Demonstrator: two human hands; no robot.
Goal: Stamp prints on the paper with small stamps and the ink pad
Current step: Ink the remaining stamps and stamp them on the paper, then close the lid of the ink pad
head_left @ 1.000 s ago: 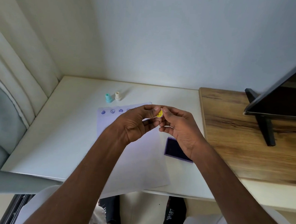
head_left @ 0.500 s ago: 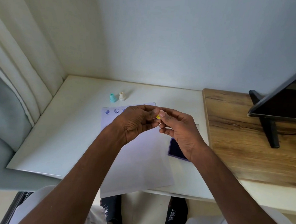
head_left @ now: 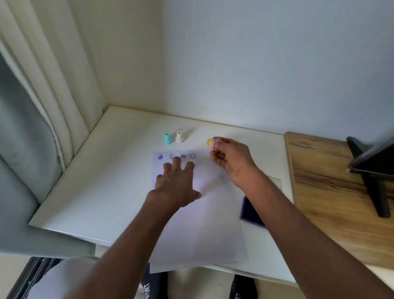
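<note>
A white paper sheet (head_left: 207,220) lies on the white desk (head_left: 110,180), with a row of purple prints (head_left: 176,156) along its far edge. My left hand (head_left: 176,183) rests flat on the sheet, fingers spread just below the prints. My right hand (head_left: 231,160) hovers past the sheet's far right corner and pinches a small pink stamp with a yellow face (head_left: 210,142) in its fingertips. A teal stamp (head_left: 167,138) and a cream stamp (head_left: 179,136) stand upright beyond the paper. The dark purple ink pad (head_left: 250,212) lies right of the sheet, partly hidden by my right forearm.
A wooden-topped unit (head_left: 341,206) adjoins the desk on the right and carries a dark screen on a black stand (head_left: 375,183). A curtain (head_left: 44,80) hangs at the left. The wall runs close behind the desk. The paper's near edge overhangs the desk front.
My hands have separated. The left one let go of the stamp and dropped flat onto the paper; the right one carried the stamp away to the far right corner.
</note>
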